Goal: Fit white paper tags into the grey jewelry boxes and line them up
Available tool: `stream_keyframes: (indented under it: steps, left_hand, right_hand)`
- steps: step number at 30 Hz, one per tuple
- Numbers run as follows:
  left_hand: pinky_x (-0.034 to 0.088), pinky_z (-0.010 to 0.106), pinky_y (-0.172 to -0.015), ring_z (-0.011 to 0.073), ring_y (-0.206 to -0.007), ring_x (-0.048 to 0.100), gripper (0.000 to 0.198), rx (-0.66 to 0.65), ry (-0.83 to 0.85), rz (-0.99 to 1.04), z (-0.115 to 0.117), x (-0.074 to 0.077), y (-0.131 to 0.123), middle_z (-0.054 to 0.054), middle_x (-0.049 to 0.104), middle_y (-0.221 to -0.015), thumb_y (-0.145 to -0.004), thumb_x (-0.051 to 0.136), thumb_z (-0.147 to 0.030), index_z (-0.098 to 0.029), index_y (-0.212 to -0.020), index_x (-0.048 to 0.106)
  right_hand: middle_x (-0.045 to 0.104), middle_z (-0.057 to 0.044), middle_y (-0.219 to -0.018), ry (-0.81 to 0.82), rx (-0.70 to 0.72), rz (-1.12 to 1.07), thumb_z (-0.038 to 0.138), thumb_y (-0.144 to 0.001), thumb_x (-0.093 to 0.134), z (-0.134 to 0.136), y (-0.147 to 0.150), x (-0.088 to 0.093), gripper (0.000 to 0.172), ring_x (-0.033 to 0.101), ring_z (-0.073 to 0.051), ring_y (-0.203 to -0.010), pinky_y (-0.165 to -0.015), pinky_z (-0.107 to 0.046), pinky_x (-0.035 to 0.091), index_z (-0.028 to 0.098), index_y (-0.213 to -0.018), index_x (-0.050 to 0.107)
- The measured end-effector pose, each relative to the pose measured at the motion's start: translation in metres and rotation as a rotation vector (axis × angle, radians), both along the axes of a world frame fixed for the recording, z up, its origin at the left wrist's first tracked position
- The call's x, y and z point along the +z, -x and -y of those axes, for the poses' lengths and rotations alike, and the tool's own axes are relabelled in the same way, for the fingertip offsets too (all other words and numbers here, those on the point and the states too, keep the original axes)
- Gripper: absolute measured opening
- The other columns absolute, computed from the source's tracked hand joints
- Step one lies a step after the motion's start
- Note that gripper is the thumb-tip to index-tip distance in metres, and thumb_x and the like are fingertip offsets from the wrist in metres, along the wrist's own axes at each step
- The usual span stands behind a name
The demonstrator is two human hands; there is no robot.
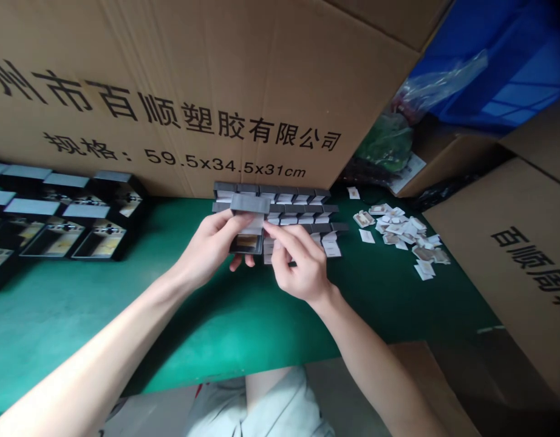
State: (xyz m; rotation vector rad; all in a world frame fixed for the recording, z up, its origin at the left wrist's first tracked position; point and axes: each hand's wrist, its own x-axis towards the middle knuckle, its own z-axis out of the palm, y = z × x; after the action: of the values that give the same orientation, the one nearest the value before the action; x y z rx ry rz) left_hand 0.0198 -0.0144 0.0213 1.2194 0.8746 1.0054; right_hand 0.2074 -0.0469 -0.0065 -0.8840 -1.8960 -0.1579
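My left hand (211,243) is closed around a small black box (247,243) whose lid stands raised at the top. Its thumb lies across a white card (255,224) inside the lid, and other fingertips show beneath the box. From the right, my right hand (300,258) reaches in with curled fingers, its fingertips closed at the card's right edge. In the box's lower part is a brownish-gold insert, partly shaded. Just behind and to the right stand rows of similar small black boxes (305,211) with white cards, partly hidden by both hands.
A loose pile of small white pieces (401,227) lies on the green table (193,328) to the right. Larger black open boxes (100,237) stand at left. A big cardboard carton (170,60) walls off the back; another carton (503,243) and a blue bin (512,79) are at right.
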Motion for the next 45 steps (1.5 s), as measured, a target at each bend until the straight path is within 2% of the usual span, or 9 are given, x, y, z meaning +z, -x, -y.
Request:
stream_keyframes:
  steps: [3, 7, 12, 17, 22, 26, 32, 41, 45]
  left_hand:
    - [0.04, 0.022, -0.036, 0.0172, -0.046, 0.063, 0.03, 0.066, 0.007, -0.012, -0.002, 0.001, -0.001, 0.002, 0.065, -0.059, -0.09, 0.068, -0.046, -0.02, -0.077, 0.067]
    - [0.045, 0.024, -0.042, 0.0182, -0.051, 0.063, 0.032, 0.093, -0.02, -0.019, -0.003, 0.0, -0.001, 0.002, 0.066, -0.061, -0.087, 0.071, -0.047, -0.02, -0.072, 0.068]
    - [0.058, 0.029, -0.064, 0.0238, -0.075, 0.071, 0.021, 0.115, 0.001, 0.023, -0.003, -0.009, 0.002, 0.004, 0.076, -0.082, -0.081, 0.078, -0.039, -0.018, -0.081, 0.077]
    - [0.06, 0.035, -0.086, 0.0285, -0.096, 0.073, 0.024, 0.112, -0.111, 0.018, -0.003, -0.011, 0.002, 0.005, 0.079, -0.095, -0.082, 0.078, -0.039, -0.018, -0.094, 0.081]
    - [0.061, 0.033, -0.078, 0.0258, -0.09, 0.074, 0.045, 0.171, -0.089, -0.022, -0.001, -0.007, -0.003, 0.007, 0.08, -0.104, -0.083, 0.08, -0.047, -0.02, -0.119, 0.076]
    - [0.059, 0.03, -0.084, 0.0242, -0.094, 0.073, 0.035, 0.212, -0.216, -0.116, -0.002, -0.006, -0.003, 0.005, 0.08, -0.104, -0.085, 0.079, -0.046, -0.018, -0.106, 0.079]
    - [0.059, 0.03, -0.087, 0.0239, -0.096, 0.073, 0.03, 0.223, -0.287, -0.153, -0.003, -0.012, -0.001, 0.005, 0.08, -0.105, -0.086, 0.078, -0.041, -0.018, -0.104, 0.078]
    - [0.058, 0.027, -0.076, 0.0224, -0.087, 0.074, 0.028, 0.158, -0.295, -0.194, 0.003, -0.004, -0.003, 0.004, 0.079, -0.095, -0.088, 0.074, -0.043, -0.019, -0.102, 0.077]
    - [0.057, 0.027, -0.074, 0.022, -0.084, 0.073, 0.03, 0.165, -0.279, -0.181, 0.003, -0.005, -0.003, 0.003, 0.079, -0.092, -0.085, 0.077, -0.044, -0.019, -0.102, 0.077]
  right_hand:
    - [0.077, -0.006, -0.101, -0.012, 0.011, -0.019, 0.008, -0.098, 0.049, 0.0, 0.001, 0.001, 0.036, 0.067, -0.011, -0.067, -0.065, -0.022, 0.061, 0.021, -0.126, 0.069]
    - [0.076, -0.006, -0.098, -0.012, 0.014, -0.023, 0.008, -0.098, 0.05, -0.001, 0.001, 0.0, 0.033, 0.066, -0.01, -0.063, -0.061, -0.022, 0.059, 0.021, -0.121, 0.07]
    - [0.075, -0.006, -0.092, 0.021, 0.018, -0.049, 0.01, -0.098, 0.05, -0.001, 0.003, 0.001, 0.028, 0.062, -0.009, -0.059, -0.059, -0.022, 0.057, 0.019, -0.114, 0.07]
    - [0.07, -0.002, -0.082, 0.08, 0.031, -0.15, 0.016, -0.099, 0.054, 0.001, 0.005, 0.002, 0.017, 0.058, -0.009, -0.056, -0.055, -0.022, 0.054, 0.018, -0.106, 0.068]
    - [0.068, -0.002, -0.076, 0.066, 0.052, -0.15, 0.021, -0.099, 0.057, 0.003, 0.006, 0.003, 0.014, 0.058, -0.01, -0.057, -0.056, -0.023, 0.054, 0.019, -0.103, 0.07]
    - [0.073, -0.004, -0.084, 0.057, 0.073, -0.096, 0.024, -0.096, 0.059, 0.005, 0.008, 0.005, 0.018, 0.062, -0.01, -0.061, -0.06, -0.024, 0.057, 0.019, -0.104, 0.074]
    - [0.067, 0.006, -0.055, 0.072, 0.108, 0.043, 0.028, -0.095, 0.059, 0.003, 0.01, -0.002, 0.027, 0.056, -0.008, -0.045, -0.055, -0.021, 0.052, 0.017, -0.112, 0.077]
    - [0.074, 0.003, -0.063, 0.192, 0.072, 0.181, 0.038, -0.098, 0.06, 0.001, 0.006, -0.006, 0.032, 0.064, -0.009, -0.051, -0.059, -0.02, 0.053, 0.019, -0.117, 0.078]
    - [0.078, 0.001, -0.071, 0.142, 0.111, 0.202, 0.037, -0.101, 0.062, 0.0, 0.004, -0.006, 0.03, 0.068, -0.01, -0.054, -0.062, -0.022, 0.055, 0.018, -0.119, 0.076]
